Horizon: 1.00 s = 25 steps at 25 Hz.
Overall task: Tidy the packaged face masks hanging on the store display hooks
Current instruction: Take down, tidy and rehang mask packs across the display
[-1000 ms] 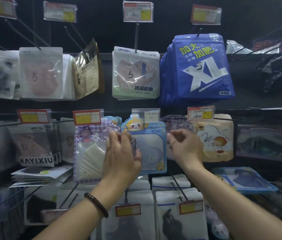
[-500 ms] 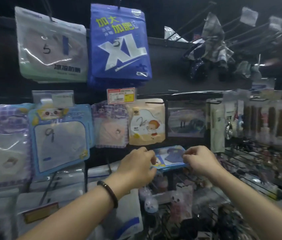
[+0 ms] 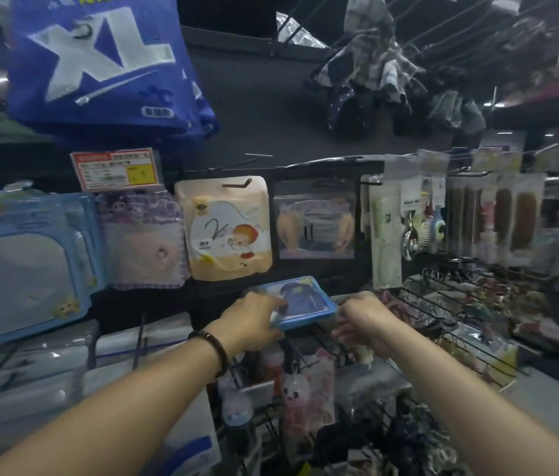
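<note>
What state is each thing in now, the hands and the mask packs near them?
small blue-framed pack, tilted nearly flat between the hands.
left hand, gripping that pack's left edge.
right hand, fingers curled at its right corner; grip unclear from blur.
orange cartoon pack, hanging upright on its hook.
clear pack, hanging upright.
XL pack, hanging, top out of frame.

The XL pack (image 3: 106, 63) is deep blue with white letters. The price tag (image 3: 115, 170) is red with a yellow patch. The checked pack (image 3: 144, 242) is lilac-and-white gingham. The cream pack (image 3: 225, 231) carries a cartoon child in a red hood (its lower band is pale orange). The framed pack (image 3: 300, 302) has a sky-blue border round a dark purple mask. The bracelet (image 3: 214, 348) is dark brown beads. The bunny pouch (image 3: 297, 393) is pink.
</note>
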Tool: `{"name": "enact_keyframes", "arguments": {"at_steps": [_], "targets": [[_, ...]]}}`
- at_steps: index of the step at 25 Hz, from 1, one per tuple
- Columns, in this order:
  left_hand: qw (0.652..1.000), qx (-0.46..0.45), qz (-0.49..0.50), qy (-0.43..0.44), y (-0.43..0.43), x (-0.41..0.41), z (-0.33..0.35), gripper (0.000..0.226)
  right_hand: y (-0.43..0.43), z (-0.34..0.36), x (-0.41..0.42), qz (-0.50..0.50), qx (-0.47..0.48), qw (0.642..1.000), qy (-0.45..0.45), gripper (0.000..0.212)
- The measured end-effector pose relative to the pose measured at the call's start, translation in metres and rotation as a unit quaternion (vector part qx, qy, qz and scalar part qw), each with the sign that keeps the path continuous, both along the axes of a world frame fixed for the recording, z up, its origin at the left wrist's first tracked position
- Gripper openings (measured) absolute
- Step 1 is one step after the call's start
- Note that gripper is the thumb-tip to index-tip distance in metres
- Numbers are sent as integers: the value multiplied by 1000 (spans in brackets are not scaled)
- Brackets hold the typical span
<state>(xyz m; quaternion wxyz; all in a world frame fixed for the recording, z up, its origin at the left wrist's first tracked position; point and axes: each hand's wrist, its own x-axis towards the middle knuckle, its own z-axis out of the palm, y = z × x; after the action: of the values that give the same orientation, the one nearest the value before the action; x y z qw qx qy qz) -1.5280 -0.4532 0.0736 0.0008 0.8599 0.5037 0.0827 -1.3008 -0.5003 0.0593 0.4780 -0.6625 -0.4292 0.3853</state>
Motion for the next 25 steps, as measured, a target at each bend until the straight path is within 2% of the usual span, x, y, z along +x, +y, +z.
{"name": "enact_keyframes", "arguments": {"at_steps": [6, 10, 14, 19, 23, 25], "targets": [[1000, -17, -7, -14, 0, 1, 7, 52, 23, -3, -6, 2, 7, 1000, 6, 24], [1000, 2, -14, 10, -4, 0, 14, 43, 31, -2, -10, -30, 41, 999, 19, 19], [1000, -3, -12, -4, -4, 1, 13, 44, 31, 3, -11, -63, 41, 997, -29, 26], [999, -6, -7, -41, 1, 3, 4, 48, 27, 8, -10, -70, 31, 996, -51, 24], [999, 14, -17, -43, 3, -1, -2, 64, 30, 9, -11, -77, 24, 992, 95, 17], [998, 33, -23, -45, 4, -4, -1, 67, 25, 14, -12, -73, 18, 987, 140, 9]]}}
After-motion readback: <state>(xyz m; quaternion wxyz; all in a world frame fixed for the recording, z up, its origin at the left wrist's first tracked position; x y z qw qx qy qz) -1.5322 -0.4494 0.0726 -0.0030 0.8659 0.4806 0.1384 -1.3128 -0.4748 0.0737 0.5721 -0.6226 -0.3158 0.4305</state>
